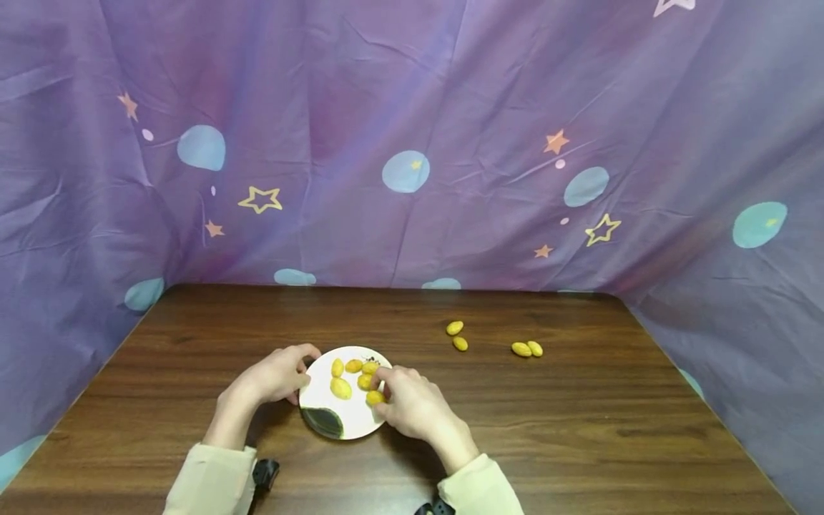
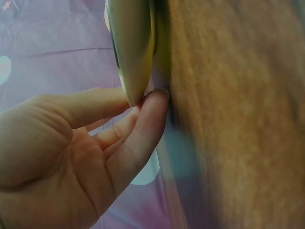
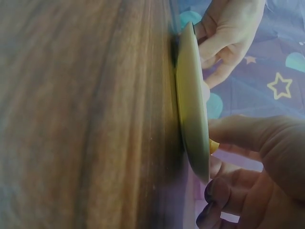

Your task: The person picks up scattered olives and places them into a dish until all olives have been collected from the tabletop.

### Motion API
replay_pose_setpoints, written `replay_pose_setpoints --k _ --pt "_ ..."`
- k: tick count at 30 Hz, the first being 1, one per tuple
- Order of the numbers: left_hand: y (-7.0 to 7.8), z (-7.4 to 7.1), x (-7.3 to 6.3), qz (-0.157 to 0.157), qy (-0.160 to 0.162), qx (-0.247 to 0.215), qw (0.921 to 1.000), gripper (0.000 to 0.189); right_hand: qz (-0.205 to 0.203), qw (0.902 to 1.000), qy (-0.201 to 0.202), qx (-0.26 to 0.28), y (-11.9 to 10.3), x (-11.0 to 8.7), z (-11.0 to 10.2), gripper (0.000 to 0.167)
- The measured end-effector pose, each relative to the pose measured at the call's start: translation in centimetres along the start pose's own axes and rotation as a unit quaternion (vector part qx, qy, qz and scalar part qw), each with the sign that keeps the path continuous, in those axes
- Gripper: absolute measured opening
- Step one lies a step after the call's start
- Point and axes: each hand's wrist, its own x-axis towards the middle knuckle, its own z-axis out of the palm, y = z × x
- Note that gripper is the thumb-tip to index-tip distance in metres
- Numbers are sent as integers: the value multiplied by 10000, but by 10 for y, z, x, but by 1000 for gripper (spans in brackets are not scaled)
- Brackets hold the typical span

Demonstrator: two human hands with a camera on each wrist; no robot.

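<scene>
A round white plate [image 1: 356, 422] with a dark green patch sits on the wooden table, bearing several small yellow oval fruits [image 1: 340, 388]. At its left edge my left hand [image 1: 273, 375] pinches the rim, one digit above and a fingertip beneath, as the left wrist view shows. My right hand [image 1: 415, 404] reaches over the plate's right side. Its curled fingers and thumb pinch a yellow fruit [image 1: 375, 398] low over the plate; part of that fruit also shows between the digits in the right wrist view.
Two yellow fruits [image 1: 455, 327] lie on the table [image 1: 579, 429] behind and right of the plate. Farther right, another two fruits [image 1: 521, 350] lie side by side. A purple curtain [image 1: 347, 143] with stars and blue shapes hangs behind the table and along its sides.
</scene>
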Motion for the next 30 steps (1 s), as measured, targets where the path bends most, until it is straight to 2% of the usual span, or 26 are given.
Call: replay_pose_setpoints --k 8,18,23,30 --pt "1 0 1 -8 -31 -20 10000 40 64 10000 -58 -25 -1 0 -1 24" --pt "-1 -2 1 22 -50 7 10000 41 313 9988 -285 263 -4 -2 -18 50" --pt "-2 0 2 26 -47 10 10000 42 119 9974 -260 657 9 -5 -34 62" --pt "-1 1 1 -13 -29 144 9999 42 -14 9929 -5 1187 44 -14 -63 60"
